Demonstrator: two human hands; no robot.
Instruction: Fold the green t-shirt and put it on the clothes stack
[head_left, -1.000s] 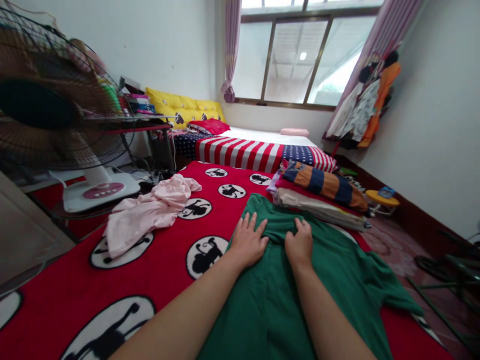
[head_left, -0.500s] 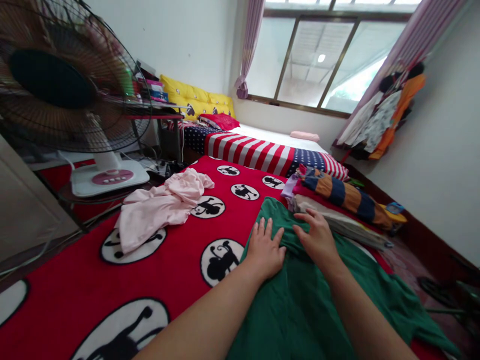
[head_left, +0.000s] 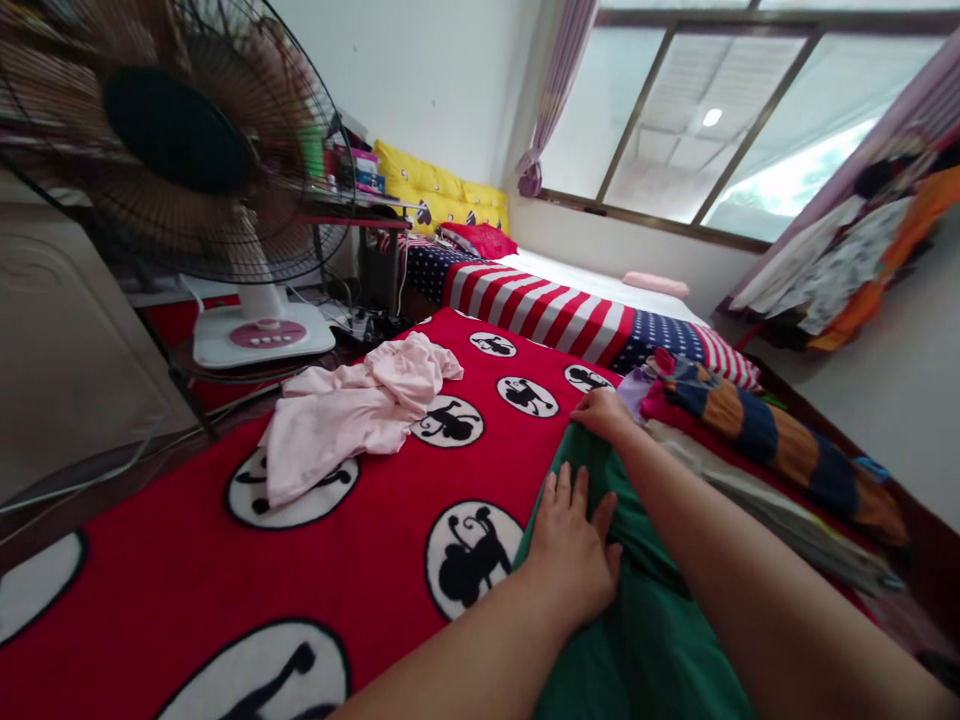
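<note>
A green garment (head_left: pixel 637 620) lies spread over the red patterned blanket (head_left: pixel 375 580), partly under my forearms. My left hand (head_left: pixel 574 545) rests flat on the garment near its left edge, fingers spread. Farther up, my right hand (head_left: pixel 606 412) pinches the garment's far left corner between thumb and fingers. The garment's right side is hidden behind my right arm. To the left, a crumpled pale pink garment (head_left: pixel 360 405) lies on the blanket, apart from both hands.
Folded clothes, with an orange and navy striped one (head_left: pixel 765 430) on top, are piled on the right. A fan (head_left: pixel 264 325) stands at the left. A bed with a flag-striped cover (head_left: pixel 540 305) is at the back. Clothes (head_left: pixel 855 265) hang by the window.
My right hand has moved forward to the garment's far corner and closed on it. My left hand stays flat on the cloth. The view has turned left.
</note>
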